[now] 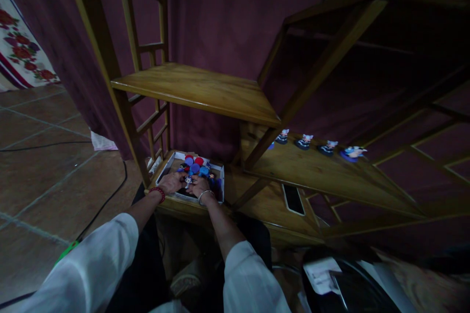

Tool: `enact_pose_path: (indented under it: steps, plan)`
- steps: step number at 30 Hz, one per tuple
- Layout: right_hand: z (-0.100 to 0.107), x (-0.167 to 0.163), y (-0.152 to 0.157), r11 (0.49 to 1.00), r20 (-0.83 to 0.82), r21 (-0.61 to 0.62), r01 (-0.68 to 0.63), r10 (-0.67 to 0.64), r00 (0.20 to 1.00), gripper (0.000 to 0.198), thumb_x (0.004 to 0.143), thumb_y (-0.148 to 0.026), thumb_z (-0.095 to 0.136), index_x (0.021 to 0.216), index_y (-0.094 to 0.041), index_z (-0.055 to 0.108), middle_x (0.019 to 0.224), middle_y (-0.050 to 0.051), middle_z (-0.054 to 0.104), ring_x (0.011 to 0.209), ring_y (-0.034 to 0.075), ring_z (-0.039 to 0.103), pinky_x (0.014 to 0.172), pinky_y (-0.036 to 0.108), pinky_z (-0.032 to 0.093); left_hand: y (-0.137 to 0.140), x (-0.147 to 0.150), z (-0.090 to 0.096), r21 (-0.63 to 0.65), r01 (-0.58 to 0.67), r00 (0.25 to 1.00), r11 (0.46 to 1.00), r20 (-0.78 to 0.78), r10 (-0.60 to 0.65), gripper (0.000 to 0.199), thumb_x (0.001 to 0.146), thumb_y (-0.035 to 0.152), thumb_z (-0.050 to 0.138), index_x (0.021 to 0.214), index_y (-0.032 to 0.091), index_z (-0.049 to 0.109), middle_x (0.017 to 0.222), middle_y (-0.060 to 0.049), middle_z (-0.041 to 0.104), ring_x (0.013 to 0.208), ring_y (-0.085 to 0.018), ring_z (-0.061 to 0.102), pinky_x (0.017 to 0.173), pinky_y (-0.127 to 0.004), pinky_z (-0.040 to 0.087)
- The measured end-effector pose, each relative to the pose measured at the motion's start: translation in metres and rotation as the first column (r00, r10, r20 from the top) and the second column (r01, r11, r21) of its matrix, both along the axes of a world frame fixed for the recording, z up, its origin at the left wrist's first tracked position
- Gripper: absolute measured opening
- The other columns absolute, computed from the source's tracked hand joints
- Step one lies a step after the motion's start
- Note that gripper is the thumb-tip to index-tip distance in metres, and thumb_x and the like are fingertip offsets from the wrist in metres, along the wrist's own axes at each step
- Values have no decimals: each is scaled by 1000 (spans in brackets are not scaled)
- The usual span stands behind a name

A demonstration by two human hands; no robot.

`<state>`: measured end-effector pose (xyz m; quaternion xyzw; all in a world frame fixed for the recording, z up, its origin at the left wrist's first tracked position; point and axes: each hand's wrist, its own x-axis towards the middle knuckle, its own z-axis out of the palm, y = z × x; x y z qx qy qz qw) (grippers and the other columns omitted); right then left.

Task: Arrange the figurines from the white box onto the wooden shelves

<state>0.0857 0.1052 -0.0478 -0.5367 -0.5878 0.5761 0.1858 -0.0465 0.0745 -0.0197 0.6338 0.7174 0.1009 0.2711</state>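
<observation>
A small toy figurine (188, 181) with a pale head sits between my two hands, low over a shallow white box (222, 176). My left hand (172, 182), with a red bead bracelet at the wrist, has its fingers closed on the figurine's left side. From the other side my right hand (199, 187), wearing a silver bangle, pinches it too. Behind the fingers, the box holds more figurines and round bases in red, purple and blue, such as a blue base (204, 170). My hands hide part of the box's contents.
The box rests on the bottom board of a wooden display rack (198, 89). Several similar figurines (304, 142) stand in a row on the shelf to the right. Below them lies a phone (293, 199) with a dark screen. A black cable (110, 198) crosses the tiled floor.
</observation>
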Motion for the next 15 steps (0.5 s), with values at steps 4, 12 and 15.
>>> enact_pose_path:
  steps: [4,12,15]
  plan:
    - [-5,0,1,999,19,38,4,-5,1000,40,69,-4,54,106,-17,57,79,5,68,58,13,64,50,19,51,0,1,3,-9,11,1000,1000,-20,-11,35,70,34,56,105,33,58,92,0,66,92,-20,58,74,-25,41]
    - [-23,1,6,986,88,156,-50,36,995,35,70,-6,52,101,-18,61,90,6,68,59,14,64,48,19,49,2,1,-5,-4,30,999,1000,-33,-30,35,70,31,55,105,30,59,86,-1,66,89,-20,59,72,-27,42]
    - [-25,2,7,959,147,265,-101,64,987,30,69,-9,55,96,-21,63,82,4,68,60,14,64,53,20,49,4,0,-5,-15,47,998,999,-38,-47,35,70,31,56,104,28,59,87,-3,66,89,-21,59,74,-29,43]
